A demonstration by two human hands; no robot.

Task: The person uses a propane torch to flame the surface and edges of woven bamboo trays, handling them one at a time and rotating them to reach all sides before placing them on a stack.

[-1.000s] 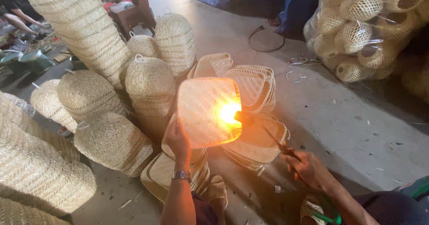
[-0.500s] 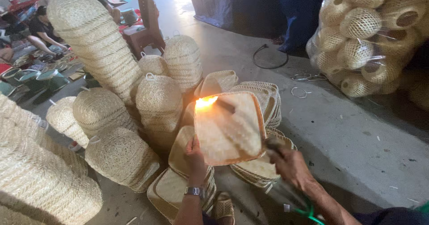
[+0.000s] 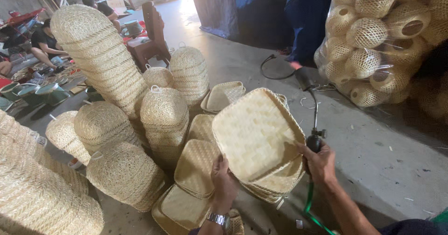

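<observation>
Gray concrete floor (image 3: 373, 137) holds tall basket stacks (image 3: 100, 53). Left hand (image 3: 224, 181) grips the woven tray (image 3: 256, 134), tilted up above it. Right hand (image 3: 322, 162), just beside the tray's edge, is closed around a torch (image 3: 310, 109).

Square woven bamboo tray (image 3: 254, 134) — pale, tilted up — beside a long-necked gas torch (image 3: 313, 118).

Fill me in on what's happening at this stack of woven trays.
A person's left hand holds a square woven bamboo tray tilted up by its lower edge. The right hand grips a gas torch with a green hose; no flame shows. Below lies a pile of similar trays. Stacked dome-shaped woven baskets stand to the left on the concrete floor.
</observation>
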